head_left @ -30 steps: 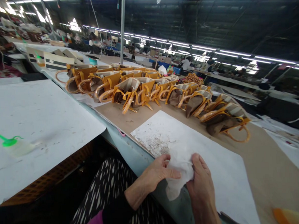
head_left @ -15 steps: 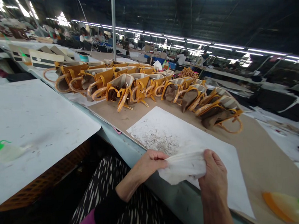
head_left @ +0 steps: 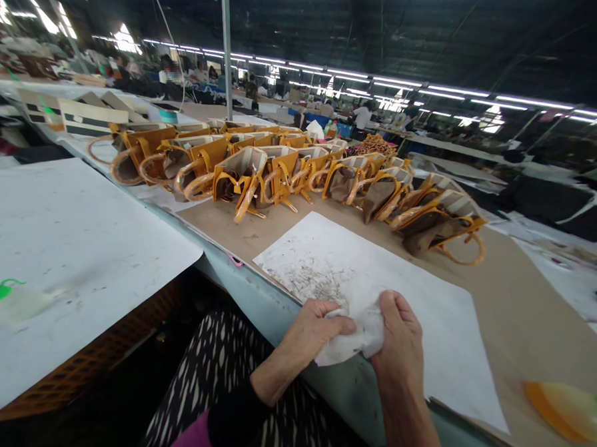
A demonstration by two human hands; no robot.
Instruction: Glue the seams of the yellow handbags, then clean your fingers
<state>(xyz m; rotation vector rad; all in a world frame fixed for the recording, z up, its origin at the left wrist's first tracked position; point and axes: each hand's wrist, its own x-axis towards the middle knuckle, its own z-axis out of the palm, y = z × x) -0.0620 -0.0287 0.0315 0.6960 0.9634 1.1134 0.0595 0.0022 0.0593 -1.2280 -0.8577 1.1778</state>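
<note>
A thin white cloth (head_left: 360, 332), smudged in places, is bunched between my two hands above the table's near edge. My left hand (head_left: 317, 329) pinches its left side between thumb and fingers. Its right side is gripped by my right hand (head_left: 400, 335), whose fingers are partly hidden behind the cloth. Beneath lies a white paper sheet (head_left: 434, 336), its left part covered in dark smears and specks (head_left: 311, 269).
Rows of yellow-and-brown handbags (head_left: 290, 167) stand beyond the sheet. A bottle with orange contents and a green cap (head_left: 568, 409) lies at lower right. Another green-capped bottle (head_left: 17, 301) is on the left table (head_left: 78, 222). A metal post (head_left: 227, 54) rises behind the bags.
My hands have come closer together, the right one moving left and the left one slightly right. The cloth, stretched wider before, is now more crumpled.
</note>
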